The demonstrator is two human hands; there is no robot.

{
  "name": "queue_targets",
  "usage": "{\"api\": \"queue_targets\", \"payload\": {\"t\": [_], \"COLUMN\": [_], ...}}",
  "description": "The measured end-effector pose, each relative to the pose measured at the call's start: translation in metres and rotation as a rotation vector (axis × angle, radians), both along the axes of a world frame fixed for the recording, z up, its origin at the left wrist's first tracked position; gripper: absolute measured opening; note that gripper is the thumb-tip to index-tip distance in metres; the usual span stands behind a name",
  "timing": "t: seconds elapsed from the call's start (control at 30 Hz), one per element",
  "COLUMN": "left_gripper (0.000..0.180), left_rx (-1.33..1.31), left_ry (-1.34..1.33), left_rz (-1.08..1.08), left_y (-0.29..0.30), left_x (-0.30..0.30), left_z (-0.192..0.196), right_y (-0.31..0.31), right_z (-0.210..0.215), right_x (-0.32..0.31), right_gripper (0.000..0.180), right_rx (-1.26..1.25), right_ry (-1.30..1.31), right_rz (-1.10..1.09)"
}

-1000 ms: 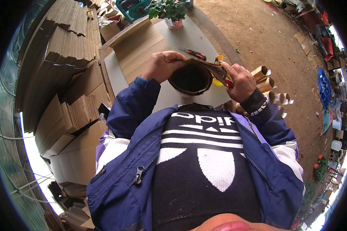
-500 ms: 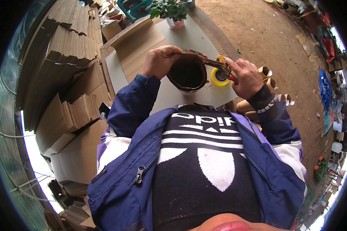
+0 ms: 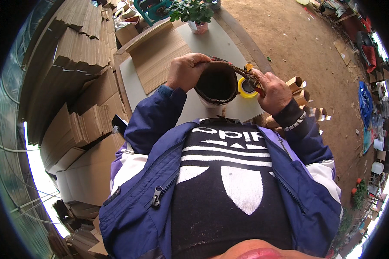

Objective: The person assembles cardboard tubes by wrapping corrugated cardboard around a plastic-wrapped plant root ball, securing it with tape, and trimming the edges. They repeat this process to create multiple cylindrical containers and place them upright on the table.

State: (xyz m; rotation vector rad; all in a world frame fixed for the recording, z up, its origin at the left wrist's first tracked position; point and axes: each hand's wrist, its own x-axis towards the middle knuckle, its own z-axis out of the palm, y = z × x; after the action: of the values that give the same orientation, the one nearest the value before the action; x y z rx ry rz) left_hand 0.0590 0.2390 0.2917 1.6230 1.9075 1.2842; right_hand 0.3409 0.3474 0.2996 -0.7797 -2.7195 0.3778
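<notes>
A many-sided brown cardboard tube (image 3: 216, 82) stands with its open end toward me, dark inside. My left hand (image 3: 186, 71) pinches its far left rim between thumb and fingers. A strip of cardboard runs from the rim toward my right hand (image 3: 274, 90). That hand is closed around a red-handled tool (image 3: 260, 91); its grey metal part lies by the strip, and its exact kind is hard to make out. A yellow roll of tape (image 3: 247, 92) lies on the table behind the tool, partly covered.
The pale tabletop (image 3: 192, 112) carries a flat cardboard sheet (image 3: 157, 56) and a potted plant (image 3: 198, 26) at the far end. Tall stacks of flattened cardboard (image 3: 80, 52) crowd the left. Several cardboard tubes (image 3: 300, 97) lie at the right, past the table's edge.
Both hands and the tube have shifted slightly: the left hand and tube a little to the right, the right hand a little nearer and left. Both grips look the same.
</notes>
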Motion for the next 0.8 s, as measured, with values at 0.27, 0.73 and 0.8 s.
{"api": "queue_targets", "payload": {"t": [0.27, 0.73, 0.8], "left_gripper": [0.014, 0.016, 0.017], "left_rx": [-0.045, -0.073, -0.008], "left_ry": [-0.139, -0.067, 0.024], "left_rz": [0.121, 0.099, 0.026], "left_y": [-0.014, -0.018, -0.017], "left_x": [0.002, 0.009, 0.010], "left_z": [0.000, -0.002, -0.003], "right_y": [0.008, 0.025, 0.027], "right_z": [0.000, 0.012, 0.010], "right_x": [-0.002, -0.011, -0.014], "right_gripper": [0.053, 0.053, 0.052], "right_rx": [0.054, 0.153, 0.216], "right_ry": [0.036, -0.011, 0.011], "right_rz": [0.056, 0.135, 0.166]}}
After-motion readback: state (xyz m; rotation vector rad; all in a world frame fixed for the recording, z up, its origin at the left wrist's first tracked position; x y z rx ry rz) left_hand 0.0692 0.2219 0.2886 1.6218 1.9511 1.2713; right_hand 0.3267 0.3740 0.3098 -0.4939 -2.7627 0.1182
